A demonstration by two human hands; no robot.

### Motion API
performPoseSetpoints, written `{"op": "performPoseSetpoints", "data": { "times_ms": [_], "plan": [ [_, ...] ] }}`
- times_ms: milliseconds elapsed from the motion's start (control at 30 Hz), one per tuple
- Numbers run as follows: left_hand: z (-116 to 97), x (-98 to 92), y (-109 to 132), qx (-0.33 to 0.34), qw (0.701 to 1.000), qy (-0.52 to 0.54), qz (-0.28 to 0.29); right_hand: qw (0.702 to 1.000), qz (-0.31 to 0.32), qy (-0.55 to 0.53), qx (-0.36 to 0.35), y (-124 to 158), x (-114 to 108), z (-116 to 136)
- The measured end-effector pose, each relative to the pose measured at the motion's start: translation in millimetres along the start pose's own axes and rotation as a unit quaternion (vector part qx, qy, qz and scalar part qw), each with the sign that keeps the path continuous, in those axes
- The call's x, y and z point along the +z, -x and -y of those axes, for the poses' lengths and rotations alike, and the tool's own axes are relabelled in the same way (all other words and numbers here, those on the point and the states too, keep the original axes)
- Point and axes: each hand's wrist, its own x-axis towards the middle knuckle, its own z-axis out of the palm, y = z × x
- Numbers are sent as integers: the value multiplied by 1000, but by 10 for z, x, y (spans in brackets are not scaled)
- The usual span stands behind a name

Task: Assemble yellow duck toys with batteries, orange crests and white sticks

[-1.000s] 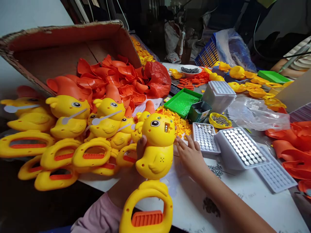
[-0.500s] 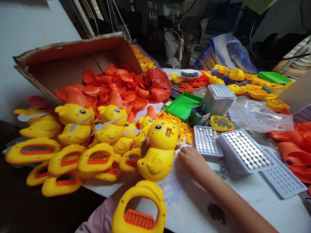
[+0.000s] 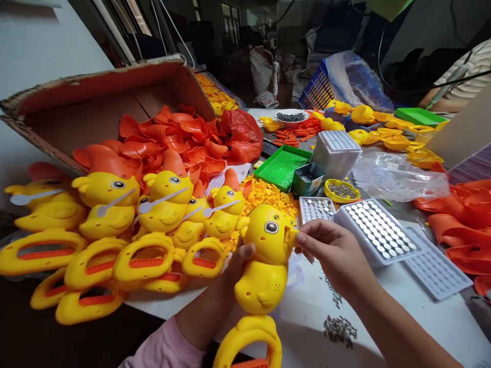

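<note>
A yellow toy duck (image 3: pixel 264 281) with a ring-shaped handle below it stands upright in front of me. My left hand (image 3: pixel 238 266) is closed round its back, with most of the fingers hidden behind it. My right hand (image 3: pixel 335 253) pinches a small yellow battery cover (image 3: pixel 292 237) between thumb and fingertips. One end of this cover touches the rectangular opening in the side of the duck's head. Small loose yellow pieces (image 3: pixel 270 197) are heaped behind the toy. A tray of button cells (image 3: pixel 316 208) lies just beyond my right hand.
Several ducks with orange hats (image 3: pixel 111 197) crowd the left side, before a cardboard box (image 3: pixel 95 97) of orange parts. A stack of trays with round silver cells (image 3: pixel 379 230) stands right. Loose screws (image 3: pixel 339 329) lie near my right forearm. Behind are a green tray (image 3: pixel 284 166) and a dark tin (image 3: pixel 309 179).
My right hand has risen from the table beside the duck and now holds a yellow cover at the head opening, where metal cells showed before. The duck appears further right and lower.
</note>
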Motion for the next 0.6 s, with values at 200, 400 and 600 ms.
{"op": "performPoseSetpoints", "data": {
  "times_ms": [200, 400, 600],
  "plan": [
    [33, 8, -21, 1, 1000, 0, -1, 998, 21, -45, 46, -41, 34, -17],
    [33, 43, -14, 32, 999, -29, -12, 991, 54, -81, 96, -36, 42, -52],
    [8, -32, 7, -6, 999, -39, -35, 995, 35, -67, 70, -58, 87, -71]
  ]
}}
